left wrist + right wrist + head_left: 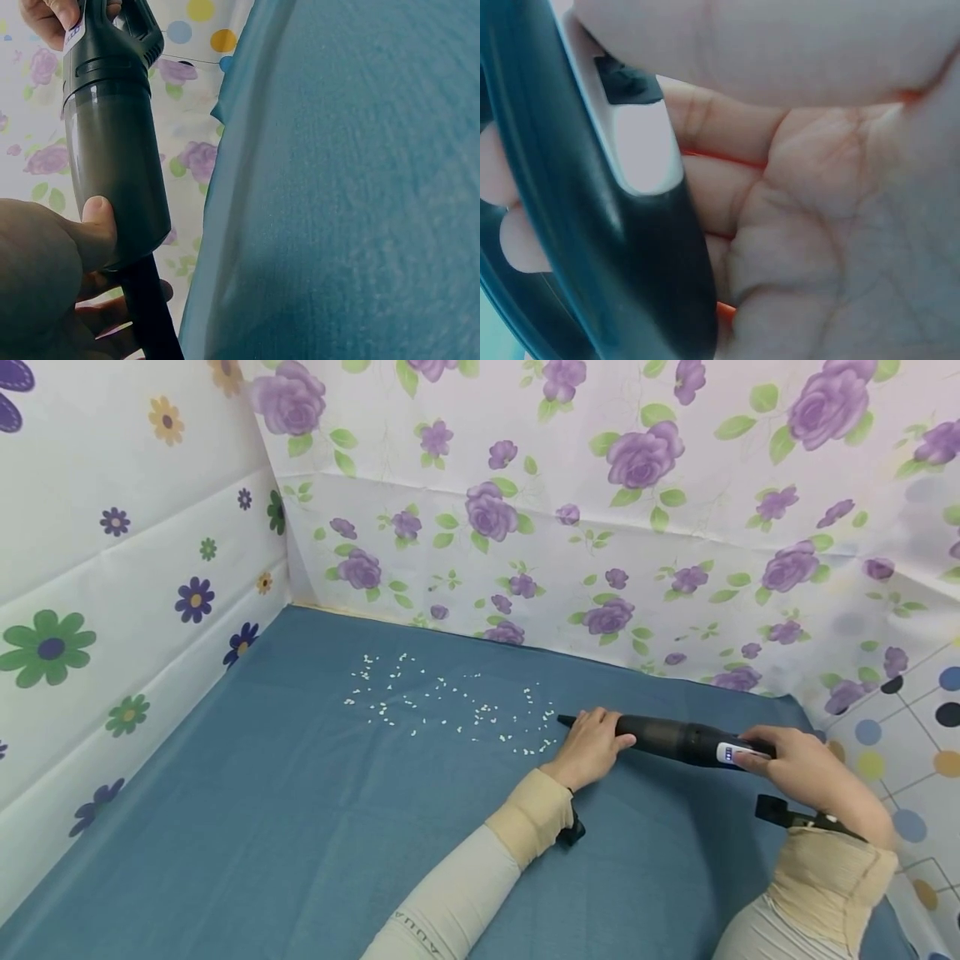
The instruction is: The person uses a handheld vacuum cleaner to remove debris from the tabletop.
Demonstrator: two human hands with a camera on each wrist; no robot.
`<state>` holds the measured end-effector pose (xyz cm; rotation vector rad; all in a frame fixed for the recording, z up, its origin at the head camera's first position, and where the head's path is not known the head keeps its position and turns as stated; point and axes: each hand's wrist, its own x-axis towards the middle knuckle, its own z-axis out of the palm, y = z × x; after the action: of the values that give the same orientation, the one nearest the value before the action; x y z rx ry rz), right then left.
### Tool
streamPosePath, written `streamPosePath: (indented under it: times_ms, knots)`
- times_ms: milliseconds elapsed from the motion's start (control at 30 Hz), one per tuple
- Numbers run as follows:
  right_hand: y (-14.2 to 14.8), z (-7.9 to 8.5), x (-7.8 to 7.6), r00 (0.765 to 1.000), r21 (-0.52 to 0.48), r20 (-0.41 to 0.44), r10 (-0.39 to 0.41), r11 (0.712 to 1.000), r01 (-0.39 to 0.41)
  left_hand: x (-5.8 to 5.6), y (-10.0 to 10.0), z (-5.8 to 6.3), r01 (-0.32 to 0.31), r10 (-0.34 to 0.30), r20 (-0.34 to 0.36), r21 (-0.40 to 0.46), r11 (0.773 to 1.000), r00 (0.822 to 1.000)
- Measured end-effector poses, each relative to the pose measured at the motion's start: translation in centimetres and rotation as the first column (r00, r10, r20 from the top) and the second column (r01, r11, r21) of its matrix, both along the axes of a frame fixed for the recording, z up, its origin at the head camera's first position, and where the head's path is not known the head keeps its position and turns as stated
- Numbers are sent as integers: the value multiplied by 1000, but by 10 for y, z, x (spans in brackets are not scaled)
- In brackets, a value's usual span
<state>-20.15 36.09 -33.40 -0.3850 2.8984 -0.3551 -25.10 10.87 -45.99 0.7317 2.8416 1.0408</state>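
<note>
A black handheld vacuum cleaner [678, 741] with a smoky dust cup lies across both hands, its narrow nozzle pointing left. My right hand [806, 768] grips its handle; in the right wrist view the fingers [724, 187] curl round the handle beside a white display panel. Near the front end, my left hand [592, 747] holds the nozzle, and the left wrist view shows the thumb against the dust cup [116, 165] and the fingers round the black tube. Small white bits [483, 714] lie scattered left of the nozzle tip, the nearest ones close to it.
A blue cloth [300, 827] covers the table. Flower-printed sheets stand as a wall behind [465, 485] and on the left [150, 568]. A dotted sheet [915, 777] borders the right side. Each wrist wears a black camera mount over a beige cuff.
</note>
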Motion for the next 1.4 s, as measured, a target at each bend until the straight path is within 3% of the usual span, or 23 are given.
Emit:
streamPosePath:
  times_ms: [300, 533, 967, 1400]
  knots:
    - [-1, 1, -5, 1000, -8, -4, 17, 1000, -17, -3, -1, 1, -6, 6, 5, -3, 1000, 1000]
    - [-2, 8, -14, 1000, 2, -3, 24, 1000, -24, -6, 0, 1, -26, 28, -36, 39, 999, 999]
    - [-2, 8, -7, 999, -22, 30, 22, 1000, -22, -4, 2, -1, -1, 0, 5, 57, 998, 1000]
    - [-6, 5, -4, 1000, -50, 21, -1, 999, 2, -11, -2, 2, 14, -14, 30, 15, 1000, 999]
